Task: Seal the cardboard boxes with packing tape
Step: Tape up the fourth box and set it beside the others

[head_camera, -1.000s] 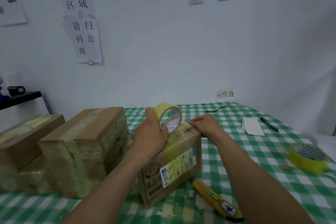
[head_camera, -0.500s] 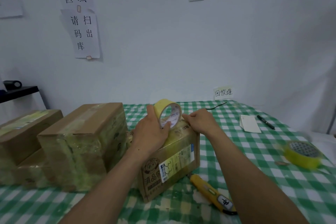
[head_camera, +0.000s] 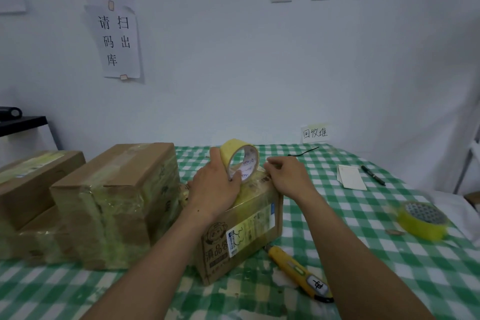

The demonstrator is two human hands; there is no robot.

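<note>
The left hand (head_camera: 215, 189) grips a yellow tape roll (head_camera: 235, 149), thumb hooked into its core and fingers curled over the rim, holding it upright on top of the small box (head_camera: 249, 228) at the middle of the checked table (head_camera: 363, 254). The right hand (head_camera: 288, 176) rests at the box's far right edge just beside the roll, fingers bent; whether they pinch the tape end I cannot tell. A yellow knife (head_camera: 298, 271) lies by the box, taped boxes (head_camera: 117, 202) stand left, and a second roll (head_camera: 422, 221) lies far right
</note>
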